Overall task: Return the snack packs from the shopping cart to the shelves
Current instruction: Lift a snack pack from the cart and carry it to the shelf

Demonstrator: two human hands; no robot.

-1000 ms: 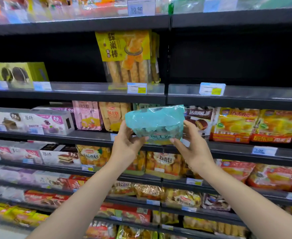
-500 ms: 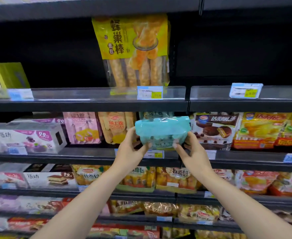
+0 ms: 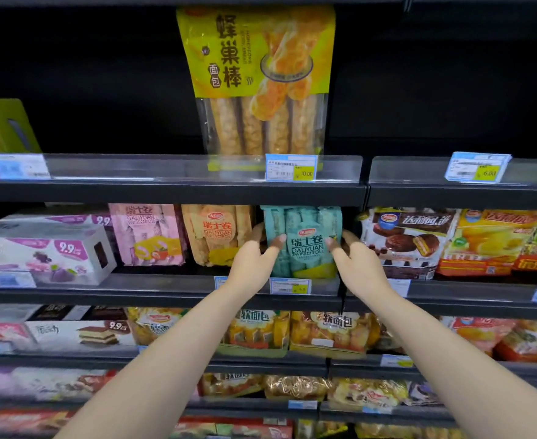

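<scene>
- Since the earlier frames the teal snack pack [image 3: 303,242] has gone from being held up tilted in front of the shelves to standing upright on the middle shelf [image 3: 165,288], at centre frame
- It now sits in the slot between the tan Swiss roll pack [image 3: 218,234] on its left and the chocolate pie bag [image 3: 410,242] on its right, just beside both
- Left hand [image 3: 254,258] and right hand [image 3: 356,259] flank it, fingers curled round its sides and thumbs on its front, gripping it
- Holding both edges probably keeps the soft bag from slumping while it is squared in line with its neighbours
- Its long axis runs vertically and its printed label faces out toward the camera, matching the row
- A price tag [image 3: 290,286] sits right below it on the shelf edge
</scene>
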